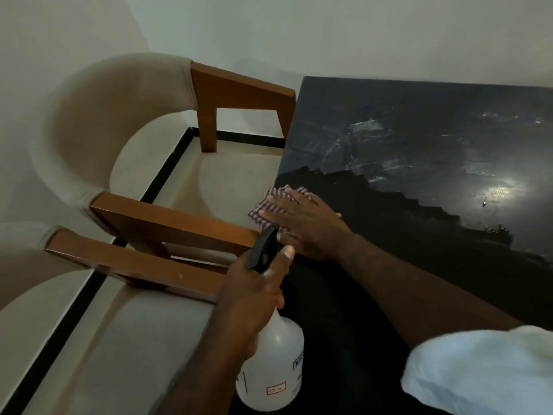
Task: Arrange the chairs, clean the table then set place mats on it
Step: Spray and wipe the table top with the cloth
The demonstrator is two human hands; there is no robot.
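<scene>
At table (419, 139) edge | right grip (302, 223) flat atop cloth (273, 194) | left grip (251, 295) clasping spray bottle (275, 360)

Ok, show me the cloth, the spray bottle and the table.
cloth (276, 191): head view, its checked far corner.
spray bottle (275, 363): head view, its white body.
table (404, 130): head view, the smeared far top.

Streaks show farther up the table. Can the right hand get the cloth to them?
Probably yes: the right hand presses the checked cloth on the table, with nothing standing between it and the streaks.
</scene>
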